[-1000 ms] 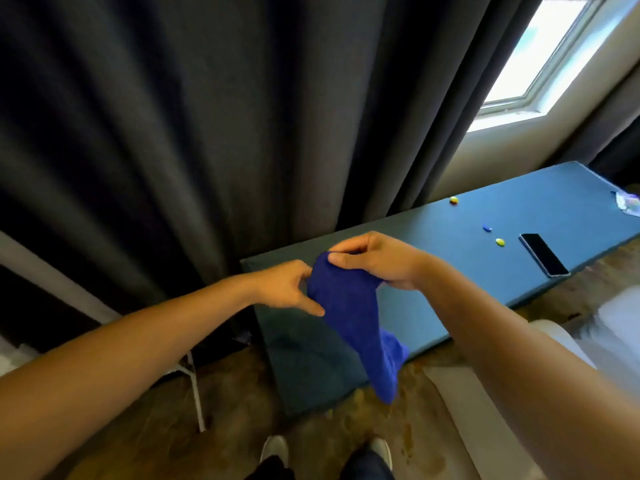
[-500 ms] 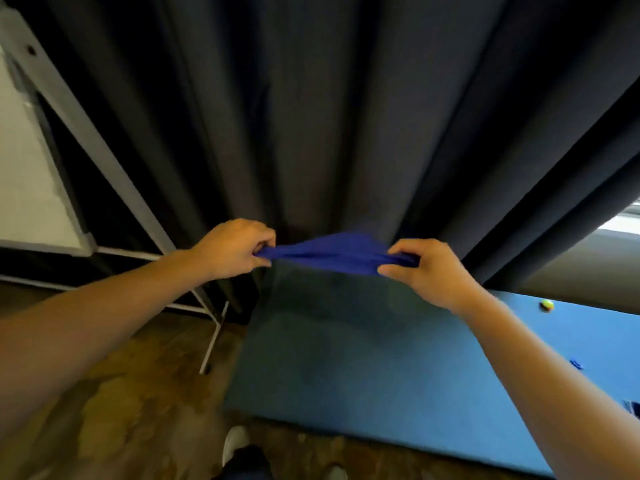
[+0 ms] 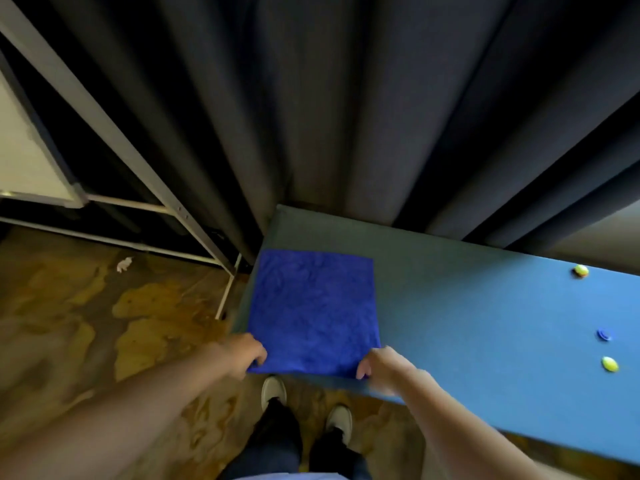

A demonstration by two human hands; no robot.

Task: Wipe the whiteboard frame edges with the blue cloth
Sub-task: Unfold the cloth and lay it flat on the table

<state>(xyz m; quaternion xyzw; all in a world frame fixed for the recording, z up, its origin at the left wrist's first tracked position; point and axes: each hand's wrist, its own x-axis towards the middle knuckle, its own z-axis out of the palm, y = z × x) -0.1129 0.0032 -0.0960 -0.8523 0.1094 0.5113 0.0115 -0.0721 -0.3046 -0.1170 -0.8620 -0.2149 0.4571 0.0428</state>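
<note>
Change: blue cloth [image 3: 313, 311], half a second ago stretched in the air between both hands, now lies spread flat as a square on the near left corner of the desk [image 3: 485, 323]; view has tipped downward, shoes now in frame.
Cloth position: on the desk, near edge close to the desk's front edge, left edge close to the desk's side.
Left hand [image 3: 247, 355]: fingers pinched on the near left corner of the cloth.
Right hand [image 3: 379, 367]: fingers pinched on the near right corner; blurred, so the grip is partly a guess.
Whiteboard [image 3: 24, 157]: far left on its stand, well apart from the cloth; frame unwiped by the look of it.
Risk: cloth sits close to two desk edges; a pull toward the body could slide it to the floor.
Risk: lifted by corners only, it would hang loose and wipe poorly; probably needs folding or bunching first.
Clutter: small magnets [image 3: 609, 363] at right, well clear.
</note>
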